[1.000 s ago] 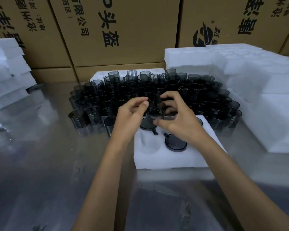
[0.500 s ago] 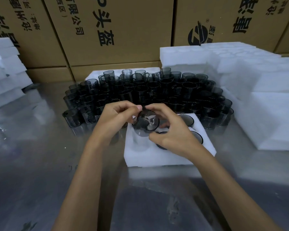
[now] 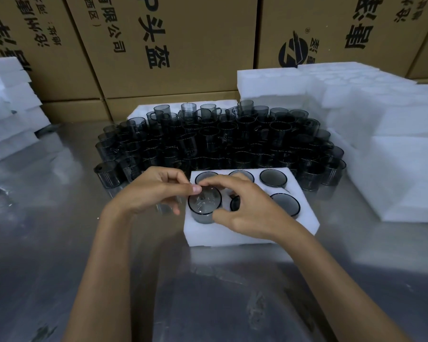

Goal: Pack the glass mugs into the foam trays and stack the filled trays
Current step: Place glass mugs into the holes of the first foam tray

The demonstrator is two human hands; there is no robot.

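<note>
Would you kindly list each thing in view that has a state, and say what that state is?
Foam tray: on the table, its six pockets all hold mugs.
Held mug: upright, going into the near left pocket, not fully seated.
Left hand: pinches the mug's rim.
Right hand: grips the mug.
Loose mugs: standing crowded behind the tray.
Spare foam trays: stacked at right.

Black Chinese print is being shown upside down on the cardboard cartons (image 3: 183, 45) behind the table; on the middle carton "P头盔", "有限公司" and "西区" are being made out. A round black logo (image 3: 293, 51) with an ® mark is being displayed on the right-hand carton (image 3: 331, 28), while its large characters are being cut off by the frame.
</note>
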